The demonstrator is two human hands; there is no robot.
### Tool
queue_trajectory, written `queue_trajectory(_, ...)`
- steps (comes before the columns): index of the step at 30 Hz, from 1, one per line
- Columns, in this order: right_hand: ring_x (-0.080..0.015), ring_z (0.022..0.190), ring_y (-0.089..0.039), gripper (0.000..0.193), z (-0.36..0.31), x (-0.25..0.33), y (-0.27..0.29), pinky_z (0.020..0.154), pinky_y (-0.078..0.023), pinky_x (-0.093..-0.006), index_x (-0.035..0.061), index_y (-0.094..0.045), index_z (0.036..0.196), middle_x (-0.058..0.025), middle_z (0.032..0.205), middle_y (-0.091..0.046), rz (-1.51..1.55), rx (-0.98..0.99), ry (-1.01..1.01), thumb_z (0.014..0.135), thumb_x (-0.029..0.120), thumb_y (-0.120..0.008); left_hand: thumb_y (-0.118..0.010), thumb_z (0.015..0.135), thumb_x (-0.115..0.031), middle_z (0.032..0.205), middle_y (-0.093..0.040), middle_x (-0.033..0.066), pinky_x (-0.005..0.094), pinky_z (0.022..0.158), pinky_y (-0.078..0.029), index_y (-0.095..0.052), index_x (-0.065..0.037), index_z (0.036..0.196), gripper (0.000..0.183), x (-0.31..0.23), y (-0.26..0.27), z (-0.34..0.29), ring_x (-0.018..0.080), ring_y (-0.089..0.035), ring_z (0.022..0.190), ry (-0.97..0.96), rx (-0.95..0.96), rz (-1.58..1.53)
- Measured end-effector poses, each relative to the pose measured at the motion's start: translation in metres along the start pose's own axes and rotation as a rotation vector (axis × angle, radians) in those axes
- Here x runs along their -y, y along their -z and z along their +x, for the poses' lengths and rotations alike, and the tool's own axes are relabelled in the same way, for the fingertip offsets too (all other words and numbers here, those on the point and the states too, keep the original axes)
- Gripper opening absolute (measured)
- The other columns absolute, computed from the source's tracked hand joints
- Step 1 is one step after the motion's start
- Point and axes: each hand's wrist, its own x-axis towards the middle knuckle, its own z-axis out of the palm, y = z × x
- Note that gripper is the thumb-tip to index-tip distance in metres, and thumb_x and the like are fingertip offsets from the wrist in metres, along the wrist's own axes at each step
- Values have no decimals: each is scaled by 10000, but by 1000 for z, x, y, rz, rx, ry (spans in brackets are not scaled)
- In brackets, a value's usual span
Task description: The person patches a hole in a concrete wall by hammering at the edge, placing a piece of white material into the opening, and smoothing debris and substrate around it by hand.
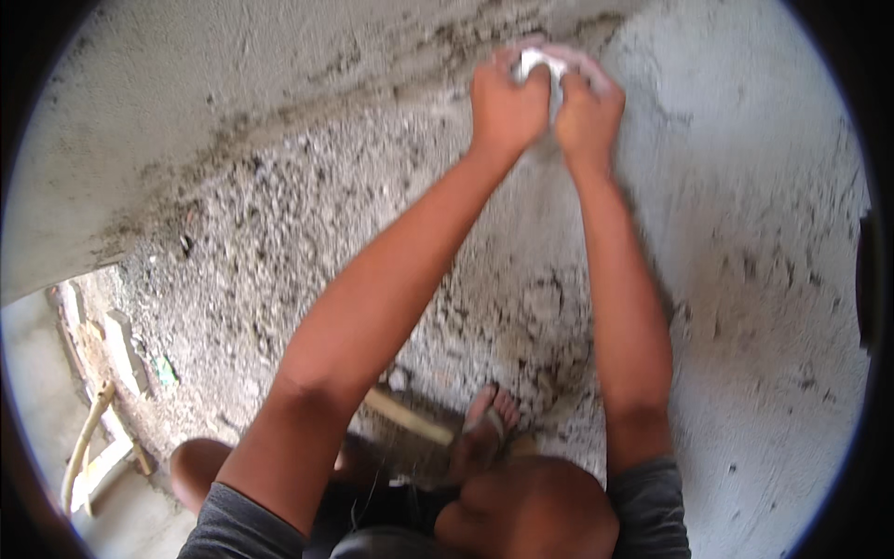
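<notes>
Both my arms reach forward to the far end of the gravel, by the corner where the grey cement surfaces meet. My left hand (508, 104) and my right hand (590, 114) are side by side, fingers curled and thumbs close together. Between them they grip a small white object (542, 61). Its kind cannot be made out, since the fingers cover most of it and the picture is blurred there.
Loose gravel (307, 214) spreads between a cement wall (168, 112) and a rough cement surface (773, 186) on the right. A wooden strip (410, 416) lies near my sandalled foot (489, 419). Wood pieces (88, 438) and a green wrapper (166, 371) lie at the left.
</notes>
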Motion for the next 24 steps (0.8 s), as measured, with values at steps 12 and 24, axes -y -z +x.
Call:
queue_trajectory(12,-150,851,-658,238,-6,-7,5,777,-518,-295,44,-756,986,-80,929,-736,10,-39,-19,850,57,-562,-612,827,-159,1035,-720,240,366,927,-518,-703,13,1166,390,0,1,-9,339,-700,1008,27,41,-52)
queue_trajectory(24,-191,915,-667,241,0,1,2,817,-519,-297,50,-759,1037,-103,985,-749,6,-35,-220,852,115,-619,-584,922,-161,972,-710,93,296,768,-503,-699,6,1175,324,2,-1,-2,146,-629,838,63,67,7)
